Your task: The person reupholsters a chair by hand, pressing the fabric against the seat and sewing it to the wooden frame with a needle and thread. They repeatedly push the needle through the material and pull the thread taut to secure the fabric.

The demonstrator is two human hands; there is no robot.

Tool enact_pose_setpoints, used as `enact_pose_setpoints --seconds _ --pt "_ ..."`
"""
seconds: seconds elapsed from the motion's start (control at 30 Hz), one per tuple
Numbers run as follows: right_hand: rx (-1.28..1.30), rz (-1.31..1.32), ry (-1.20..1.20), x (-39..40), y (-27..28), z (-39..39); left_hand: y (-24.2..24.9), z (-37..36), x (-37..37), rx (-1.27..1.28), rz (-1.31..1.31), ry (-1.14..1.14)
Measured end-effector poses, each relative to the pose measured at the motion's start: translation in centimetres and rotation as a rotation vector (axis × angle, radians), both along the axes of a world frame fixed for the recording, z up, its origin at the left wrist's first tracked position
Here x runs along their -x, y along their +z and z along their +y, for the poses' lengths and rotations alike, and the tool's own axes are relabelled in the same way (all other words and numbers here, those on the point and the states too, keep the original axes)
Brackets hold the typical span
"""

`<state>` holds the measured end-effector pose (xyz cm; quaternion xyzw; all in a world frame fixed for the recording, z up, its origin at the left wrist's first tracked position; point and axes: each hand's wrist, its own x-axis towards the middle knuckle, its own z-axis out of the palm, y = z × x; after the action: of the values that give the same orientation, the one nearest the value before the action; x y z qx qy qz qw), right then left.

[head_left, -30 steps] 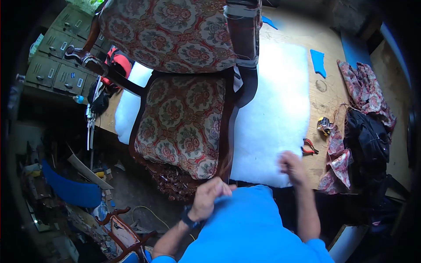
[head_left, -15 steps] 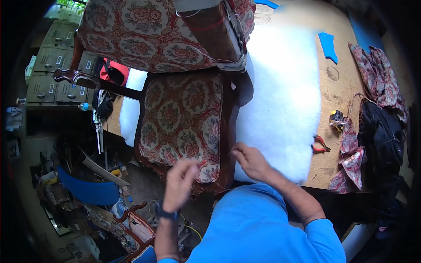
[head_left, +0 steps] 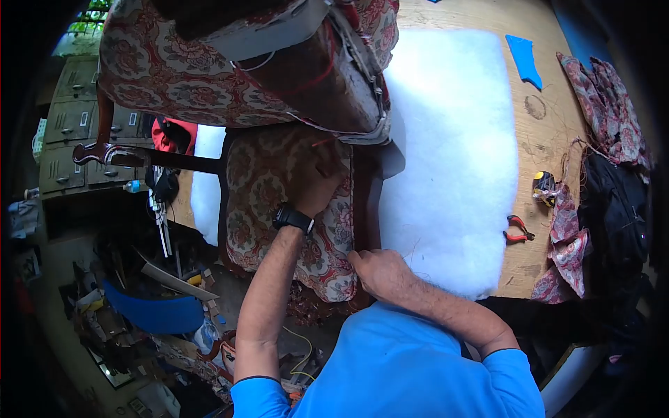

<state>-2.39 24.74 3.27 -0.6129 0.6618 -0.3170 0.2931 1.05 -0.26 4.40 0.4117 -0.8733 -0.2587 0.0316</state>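
Observation:
The upholstered chair stands close in front of me, its floral padded panel [head_left: 254, 202] edged with piping and set in a dark wooden frame [head_left: 369, 209]. My left hand [head_left: 320, 182], with a black watch on the wrist, reaches over the upper right of this panel; shadow hides its fingers. Lower down, my right hand [head_left: 382, 273] is closed in a pinch at the panel's right piped edge. Thin thread [head_left: 412, 249] shows beside it over the white padding. Above the panel hangs a larger floral section [head_left: 188, 70] with a worn wooden rail [head_left: 327, 76].
White batting [head_left: 453, 153] covers much of the wooden table [head_left: 533, 146]. On its right lie red-handled pliers [head_left: 518, 230], a tape measure [head_left: 543, 188], a blue offcut [head_left: 524, 61], floral fabric scraps [head_left: 568, 244] and a black bag [head_left: 613, 202]. Metal lockers [head_left: 73, 122] stand left.
My left hand has moved up and forward onto the upper panel. My right hand has come down and left to the panel's piped edge. The view has shifted slightly.

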Motion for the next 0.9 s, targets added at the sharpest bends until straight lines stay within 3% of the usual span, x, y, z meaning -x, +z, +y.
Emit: enact_pose_setpoints --seconds 0.3,0.4,0.5,0.6,0.7,0.9 --pt "-0.059 0.060 0.187 0.0 -0.7 -0.5 -1.5 1.2 0.4 0.136 0.002 -0.049" --pt "-0.078 0.050 0.238 1.2 0.1 0.4 -2.7 1.3 -0.4 0.224 0.149 -0.124" --pt "-0.108 0.040 0.225 2.2 1.4 0.9 -2.1 1.7 -0.3 0.087 0.051 -0.085" --pt "-0.127 0.017 0.192 2.7 1.9 1.3 -2.4 2.8 -0.8 0.185 0.180 -0.051" --pt "-0.119 -0.014 0.161 3.0 1.5 2.2 -3.3 3.2 -1.0 0.081 0.216 -0.014" --pt "-0.137 -0.054 0.147 2.3 0.8 2.3 -4.3 4.5 -1.5 0.377 0.244 -0.078"
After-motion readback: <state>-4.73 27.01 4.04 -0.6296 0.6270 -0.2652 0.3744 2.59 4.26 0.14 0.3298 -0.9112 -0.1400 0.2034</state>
